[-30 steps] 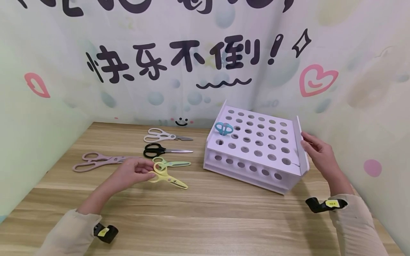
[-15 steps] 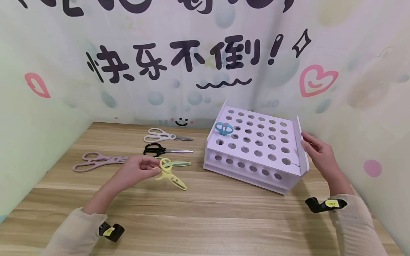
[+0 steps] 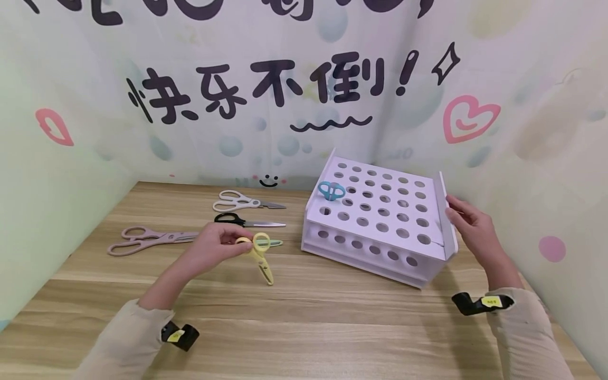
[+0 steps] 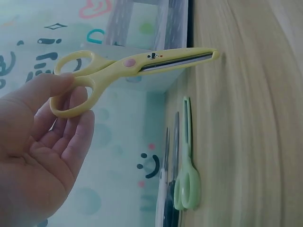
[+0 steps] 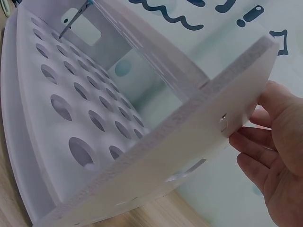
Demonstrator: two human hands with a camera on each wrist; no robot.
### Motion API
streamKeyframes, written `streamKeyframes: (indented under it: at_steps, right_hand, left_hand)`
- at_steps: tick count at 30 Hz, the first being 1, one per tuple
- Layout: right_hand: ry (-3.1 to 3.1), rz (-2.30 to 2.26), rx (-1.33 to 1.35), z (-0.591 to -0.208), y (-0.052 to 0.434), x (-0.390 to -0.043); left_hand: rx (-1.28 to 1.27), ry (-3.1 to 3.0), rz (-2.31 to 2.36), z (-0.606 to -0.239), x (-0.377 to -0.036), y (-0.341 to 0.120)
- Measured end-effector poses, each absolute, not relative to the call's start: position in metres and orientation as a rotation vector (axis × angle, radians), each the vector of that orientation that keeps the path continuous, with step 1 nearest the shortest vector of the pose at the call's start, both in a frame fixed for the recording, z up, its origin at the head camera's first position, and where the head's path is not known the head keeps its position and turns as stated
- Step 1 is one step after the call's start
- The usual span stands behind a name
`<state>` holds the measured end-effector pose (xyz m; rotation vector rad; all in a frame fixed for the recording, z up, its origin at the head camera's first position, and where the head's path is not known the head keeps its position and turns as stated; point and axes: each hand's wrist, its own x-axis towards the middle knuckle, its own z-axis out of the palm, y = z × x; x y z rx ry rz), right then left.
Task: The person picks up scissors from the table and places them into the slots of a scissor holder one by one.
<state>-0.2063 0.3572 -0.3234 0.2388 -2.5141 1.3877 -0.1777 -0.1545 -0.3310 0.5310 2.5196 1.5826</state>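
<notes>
My left hand point(image 3: 216, 245) pinches yellow scissors point(image 3: 261, 258) by the handle loops, above the table, blades angled down and away from the hand. In the left wrist view the thumb lies on the loops of the yellow scissors point(image 4: 125, 66), whose blades are together. Behind them, green scissors point(image 3: 273, 243) are partly hidden. My right hand point(image 3: 475, 229) touches the outer face of the side panel of a white rack point(image 3: 375, 221) with rows of round holes. Teal-handled scissors point(image 3: 331, 191) stand upright in a left-hand hole of that rack, blade down.
White scissors point(image 3: 237, 201), black scissors point(image 3: 247, 221) and pink scissors point(image 3: 147, 238) lie on the left of the wooden table point(image 3: 304, 332). A printed cloth point(image 3: 266, 142) hangs behind the table.
My left hand has moved right, carrying the yellow scissors, whose blades have swung to point more steeply downward. The right hand and the rack have stayed in place.
</notes>
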Motion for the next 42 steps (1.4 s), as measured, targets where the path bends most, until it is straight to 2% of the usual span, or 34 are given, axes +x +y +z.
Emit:
streamKeyframes:
  at_steps: [14,42]
  right_hand:
    - [-2.514,1.384,0.218,-0.325,0.359,-0.208]
    - [-2.507,1.395,0.201,-0.325,0.357,-0.208]
  left_hand:
    - [0.632,2.478,1.665,-0.309,-0.193,-0.138]
    - [0.703,2.426,1.816,-0.237,-0.227,-0.076]
